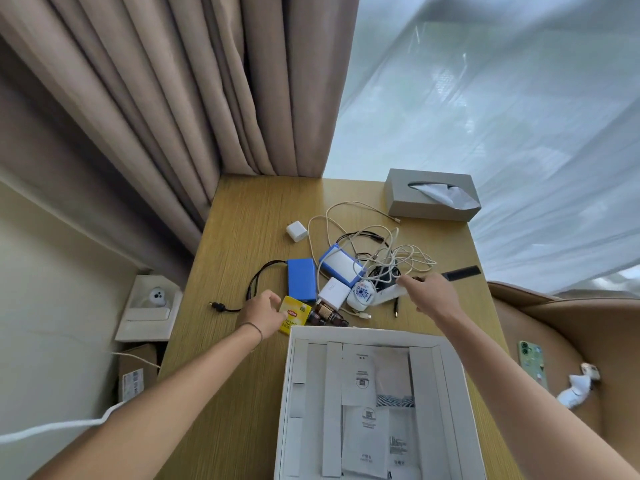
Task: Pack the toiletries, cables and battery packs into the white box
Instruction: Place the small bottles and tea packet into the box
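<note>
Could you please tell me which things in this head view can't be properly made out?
- White box: near end cut off by the bottom edge.
- Small brown bottles: partly hidden behind the box rim; labels too small to read.
- Right hand: blurred; it holds a white packet of unclear kind.
- Tangled cables: overlapping, so their count is unclear.
- Left hand: fingertips covered by the yellow tea box.

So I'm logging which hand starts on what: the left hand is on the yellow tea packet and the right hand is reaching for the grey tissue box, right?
Not quite. The head view shows the right hand at the cable pile, fingers on a white packet beside the black comb; the grey tissue box sits untouched at the table's far edge. The left hand is on the yellow tea packet, as you said.
</note>
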`<control>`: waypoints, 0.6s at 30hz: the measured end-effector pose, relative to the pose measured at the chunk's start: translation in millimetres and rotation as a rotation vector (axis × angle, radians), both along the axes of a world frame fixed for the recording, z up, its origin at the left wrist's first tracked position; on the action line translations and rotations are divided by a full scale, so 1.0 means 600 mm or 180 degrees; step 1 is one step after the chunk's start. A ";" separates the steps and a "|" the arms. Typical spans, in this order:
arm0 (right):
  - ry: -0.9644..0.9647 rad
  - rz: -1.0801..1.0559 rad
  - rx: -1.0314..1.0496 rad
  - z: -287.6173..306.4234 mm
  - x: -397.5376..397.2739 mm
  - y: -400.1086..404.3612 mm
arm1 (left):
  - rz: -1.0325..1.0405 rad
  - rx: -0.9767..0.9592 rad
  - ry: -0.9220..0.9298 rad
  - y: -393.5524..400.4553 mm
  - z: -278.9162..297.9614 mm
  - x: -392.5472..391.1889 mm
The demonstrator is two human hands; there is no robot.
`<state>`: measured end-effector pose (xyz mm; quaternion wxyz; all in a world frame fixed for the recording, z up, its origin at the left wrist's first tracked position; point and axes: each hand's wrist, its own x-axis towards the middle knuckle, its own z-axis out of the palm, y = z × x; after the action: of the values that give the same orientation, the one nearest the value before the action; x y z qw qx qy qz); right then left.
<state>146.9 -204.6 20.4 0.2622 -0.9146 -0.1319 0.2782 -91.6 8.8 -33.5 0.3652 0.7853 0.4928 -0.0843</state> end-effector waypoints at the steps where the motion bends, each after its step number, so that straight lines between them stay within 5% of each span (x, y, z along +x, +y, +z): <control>1: -0.0074 -0.0007 0.0227 0.013 -0.007 -0.010 | -0.0023 0.0046 0.0082 -0.001 -0.006 0.003; 6: -0.0289 0.0213 0.1038 0.092 -0.059 -0.069 | -0.0140 0.0249 0.0441 -0.010 -0.030 0.013; 11: 0.0111 0.0210 0.1659 0.134 -0.098 -0.122 | -0.0099 0.0294 0.0378 -0.017 -0.053 0.011; 18: 0.0586 0.0259 0.1497 0.113 -0.136 -0.167 | 0.0215 0.0044 -0.0140 -0.023 -0.050 -0.003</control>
<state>65.6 -304.5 88.1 0.4672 -0.7932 -0.2053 0.3323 -93.6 -5.0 -63.5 0.3732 0.7724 0.5114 -0.0511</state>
